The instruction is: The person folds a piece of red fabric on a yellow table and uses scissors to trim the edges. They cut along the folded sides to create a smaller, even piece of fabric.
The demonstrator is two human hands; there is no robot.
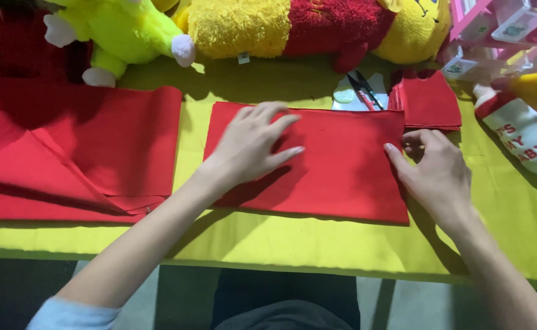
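A folded rectangle of red cloth [342, 165] lies flat in the middle of the yellow-green table [317, 244]. My left hand [253, 143] rests palm down on its left part, fingers spread. My right hand [433, 168] sits at the cloth's right edge, its thumb touching that edge and the fingers curled; whether it pinches the cloth I cannot tell. A small stack of red cloth squares [428, 101] lies just behind my right hand. Black scissors [361, 90] lie behind the cloth on a pale card.
A large pile of red cloth [79, 153] covers the table's left side. Plush toys line the back: a lime green one [119, 30] and a yellow and red one [293, 24]. A white and red sock [522, 131] and pink boxes [500, 30] sit at right.
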